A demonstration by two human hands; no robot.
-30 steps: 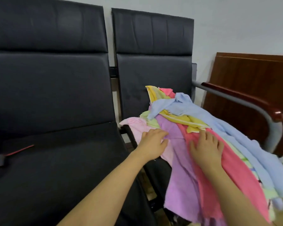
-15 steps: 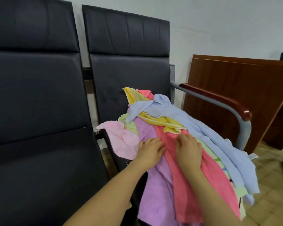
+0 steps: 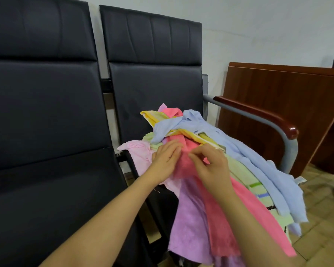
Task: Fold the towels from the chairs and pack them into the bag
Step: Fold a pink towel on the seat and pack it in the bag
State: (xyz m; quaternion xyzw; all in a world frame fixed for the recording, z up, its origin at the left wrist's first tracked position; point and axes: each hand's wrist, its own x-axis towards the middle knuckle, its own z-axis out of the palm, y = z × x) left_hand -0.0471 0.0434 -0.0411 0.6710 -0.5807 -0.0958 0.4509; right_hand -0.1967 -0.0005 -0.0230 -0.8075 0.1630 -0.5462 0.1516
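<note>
You're at the pick-one-out step, nothing folded yet & no bag in view. Your left hand (image 3: 165, 160) lies flat w/ straight fingers on the pile of towels (image 3: 210, 151) mid-frame on the right chair (image 3: 154, 78), and your right hand (image 3: 210, 166) has curled fingers that look to pinch the pink towel (image 3: 229, 218), which runs from between both grips down to lower right. Next, probably lift it clear of the purple towel (image 3: 189, 228) under it w/o dragging the blue towel (image 3: 239, 151) off.
</note>
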